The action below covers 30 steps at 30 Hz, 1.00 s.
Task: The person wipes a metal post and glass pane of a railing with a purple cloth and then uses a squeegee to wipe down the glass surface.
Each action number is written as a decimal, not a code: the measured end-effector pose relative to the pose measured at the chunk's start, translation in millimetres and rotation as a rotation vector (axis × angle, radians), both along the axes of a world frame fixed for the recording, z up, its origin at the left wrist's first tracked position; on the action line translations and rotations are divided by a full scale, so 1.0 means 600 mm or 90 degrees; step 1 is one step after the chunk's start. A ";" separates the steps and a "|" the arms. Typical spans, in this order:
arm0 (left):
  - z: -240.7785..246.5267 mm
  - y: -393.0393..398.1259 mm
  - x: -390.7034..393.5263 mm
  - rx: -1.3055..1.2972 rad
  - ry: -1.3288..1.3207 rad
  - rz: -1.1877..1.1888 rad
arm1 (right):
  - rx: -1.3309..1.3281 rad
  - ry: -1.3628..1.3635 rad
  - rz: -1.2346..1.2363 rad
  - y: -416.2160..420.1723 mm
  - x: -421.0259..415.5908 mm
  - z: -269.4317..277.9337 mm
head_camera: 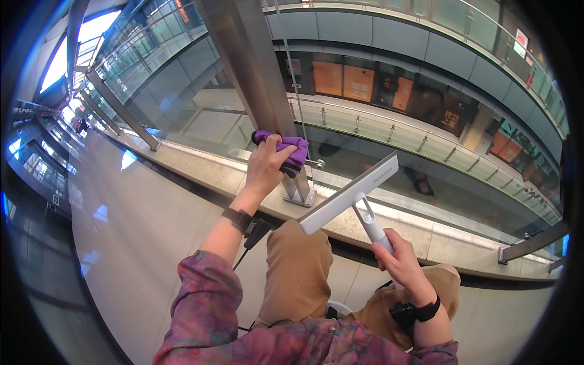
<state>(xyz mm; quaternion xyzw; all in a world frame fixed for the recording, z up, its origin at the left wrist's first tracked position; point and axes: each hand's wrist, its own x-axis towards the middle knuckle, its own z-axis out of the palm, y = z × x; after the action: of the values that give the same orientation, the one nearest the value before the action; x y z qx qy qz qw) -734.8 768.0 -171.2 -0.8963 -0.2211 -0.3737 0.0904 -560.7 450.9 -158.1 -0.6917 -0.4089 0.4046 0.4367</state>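
My left hand (264, 166) grips a folded purple cloth (294, 148) with dark edges, pressed against the lower part of a brushed metal railing post (255, 77). The post stands on a bolted base plate (301, 197) on the stone ledge. In my right hand (401, 258) is the handle of a white squeegee (351, 194). Its wide head is raised, slanting from above my knee up to the right, and its blade edge faces the railing. Whether the squeegee touches the glass cannot be told.
A pale stone ledge (410, 232) runs along the railing's foot. Beyond the glass lies an open atrium with lower-floor railings (356, 123) and orange panels (358, 84) bearing writing. A round metal glass clamp (320, 164) juts beside the post. Glossy tiled floor (137, 219) extends left.
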 end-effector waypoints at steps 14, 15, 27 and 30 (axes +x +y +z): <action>0.001 0.042 0.039 0.271 0.218 -0.013 | -0.002 0.008 -0.038 0.002 0.007 -0.004; -0.038 0.039 0.032 0.210 0.229 -0.060 | -0.014 0.006 -0.037 0.001 0.006 -0.004; -0.334 0.076 -0.210 -0.913 -0.246 0.311 | -0.057 -0.022 -0.075 -0.025 0.015 -0.015; -0.289 0.080 -0.132 -1.084 -0.500 0.182 | -0.069 -0.068 -0.061 -0.021 0.019 -0.018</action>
<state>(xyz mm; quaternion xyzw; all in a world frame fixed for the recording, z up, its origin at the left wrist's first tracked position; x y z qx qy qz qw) -813.8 816.2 -344.5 -0.4357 -0.5415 -0.3472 -0.6296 -549.1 438.2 -169.1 -0.7535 -0.3756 0.3673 0.3952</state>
